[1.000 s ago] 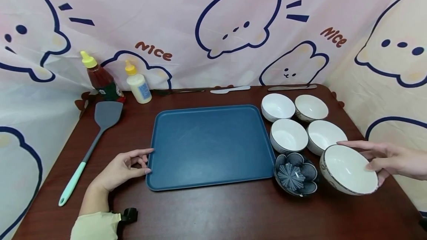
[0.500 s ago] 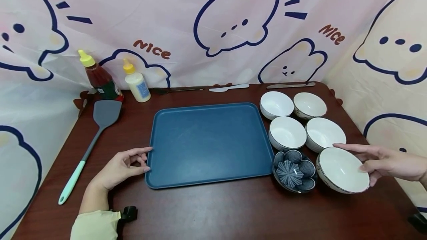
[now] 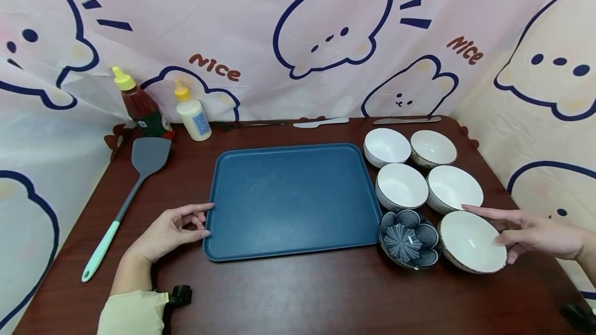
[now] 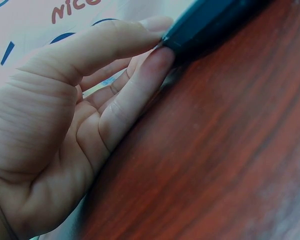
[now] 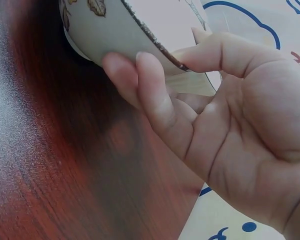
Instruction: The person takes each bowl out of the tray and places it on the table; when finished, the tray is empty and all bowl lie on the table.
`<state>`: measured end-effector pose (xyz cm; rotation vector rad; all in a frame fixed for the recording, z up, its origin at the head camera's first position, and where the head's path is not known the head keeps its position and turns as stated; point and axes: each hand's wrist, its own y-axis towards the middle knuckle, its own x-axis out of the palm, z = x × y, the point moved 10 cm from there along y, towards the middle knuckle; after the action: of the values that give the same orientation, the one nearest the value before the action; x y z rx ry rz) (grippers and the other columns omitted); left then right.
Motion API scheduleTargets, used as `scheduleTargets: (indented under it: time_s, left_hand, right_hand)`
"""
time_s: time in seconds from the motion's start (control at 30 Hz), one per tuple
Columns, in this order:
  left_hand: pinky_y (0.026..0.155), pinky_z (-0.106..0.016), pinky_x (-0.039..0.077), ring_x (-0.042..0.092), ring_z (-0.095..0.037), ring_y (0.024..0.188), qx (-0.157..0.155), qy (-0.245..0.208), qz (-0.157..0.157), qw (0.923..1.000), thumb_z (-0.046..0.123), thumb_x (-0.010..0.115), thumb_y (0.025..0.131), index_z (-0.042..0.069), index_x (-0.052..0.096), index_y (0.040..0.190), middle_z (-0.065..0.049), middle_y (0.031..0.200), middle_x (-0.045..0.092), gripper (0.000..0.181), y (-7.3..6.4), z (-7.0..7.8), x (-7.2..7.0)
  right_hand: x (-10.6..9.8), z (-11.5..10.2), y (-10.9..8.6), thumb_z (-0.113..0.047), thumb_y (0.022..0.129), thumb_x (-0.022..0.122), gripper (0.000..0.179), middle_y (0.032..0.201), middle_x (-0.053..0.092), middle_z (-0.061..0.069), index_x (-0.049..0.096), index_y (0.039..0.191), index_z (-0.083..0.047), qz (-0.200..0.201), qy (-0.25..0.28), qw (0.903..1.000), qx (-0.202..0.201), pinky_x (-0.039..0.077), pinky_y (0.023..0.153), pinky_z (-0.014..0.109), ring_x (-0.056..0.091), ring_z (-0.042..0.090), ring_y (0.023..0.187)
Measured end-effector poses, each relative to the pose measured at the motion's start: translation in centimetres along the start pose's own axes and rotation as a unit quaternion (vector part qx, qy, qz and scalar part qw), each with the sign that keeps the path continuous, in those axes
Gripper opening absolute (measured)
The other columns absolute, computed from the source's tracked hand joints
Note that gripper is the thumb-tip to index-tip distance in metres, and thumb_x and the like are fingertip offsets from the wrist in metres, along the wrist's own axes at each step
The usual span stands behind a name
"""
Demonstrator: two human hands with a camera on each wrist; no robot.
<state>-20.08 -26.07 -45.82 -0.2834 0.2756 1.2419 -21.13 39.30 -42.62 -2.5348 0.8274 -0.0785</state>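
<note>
My right hand (image 3: 535, 235) grips the rim of a white bowl (image 3: 472, 242), thumb at the inner side and fingers along the outside. In the right wrist view, brown leaves show on the outer wall of this bowl (image 5: 97, 30). Beside it lies a dark blue, flower-shaped bowl (image 3: 404, 241), close to the tray's right end. With thumb and fingertips, my left hand (image 3: 165, 234) holds the left edge of a blue rectangular tray (image 3: 293, 200). Seen from the left wrist, the tray edge (image 4: 200, 30) meets the thumb and a fingertip.
Several white bowls (image 3: 401, 186) stand in two columns right of the tray. A grey spatula (image 3: 151, 156) with a mint handle lies at the left. Behind it stand a red sauce bottle (image 3: 144, 110) and a cream bottle (image 3: 193, 118). Knives (image 3: 321, 123) lie along the back edge.
My right hand has brought the white bowl leftward, closer to the dark flower-shaped bowl, and it sits more level now. My left hand and the tray stay in place.
</note>
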Motion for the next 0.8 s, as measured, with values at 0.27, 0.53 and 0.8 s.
scheduleTargets:
  time_s: [0.27, 0.53, 0.8]
  left_hand:
    - [0.071, -0.024, 0.055, 0.063, -0.012, 0.083, -0.007, 0.002, 0.002, 1.0000, 0.015, 0.078, 0.086, 0.002, 0.055, 0.139, -0.014, 0.100, 0.059, 0.059, 0.2, -0.6, 0.2]
    - [0.074, -0.025, 0.057, 0.065, -0.010, 0.086, -0.028, 0.007, 0.007, 0.9996, 0.019, 0.071, 0.093, 0.003, 0.054, 0.140, -0.016, 0.103, 0.060, 0.052, -0.1, -0.8, -0.1]
    - [0.094, -0.039, 0.055, 0.064, -0.023, 0.117, -0.048, 0.123, 0.019, 0.9911, 0.036, 0.057, 0.102, 0.006, 0.049, 0.145, -0.021, 0.141, 0.054, 0.053, 0.2, 1.5, -2.8]
  right_hand:
    - [0.0, 0.9, -0.1, 0.002, 0.103, 0.040, 0.071, 0.141, 0.036, -0.034, 0.005, 0.161, -0.019, 0.017, -0.005, 0.9998, 0.005, 0.060, 0.070, 0.042, 0.065, 0.032, 0.077]
    - [-1.8, 1.5, 0.0, -0.011, 0.105, 0.046, 0.068, 0.133, 0.041, -0.030, 0.010, 0.161, -0.023, 0.102, -0.077, 0.9908, 0.045, 0.060, 0.074, 0.041, 0.063, 0.016, 0.092]
    - [-5.3, -1.1, -2.0, -0.023, 0.107, 0.048, 0.047, 0.111, 0.062, -0.031, 0.041, 0.152, -0.015, 0.281, -0.224, 0.9319, 0.054, 0.058, 0.071, 0.028, 0.070, 0.011, 0.086]
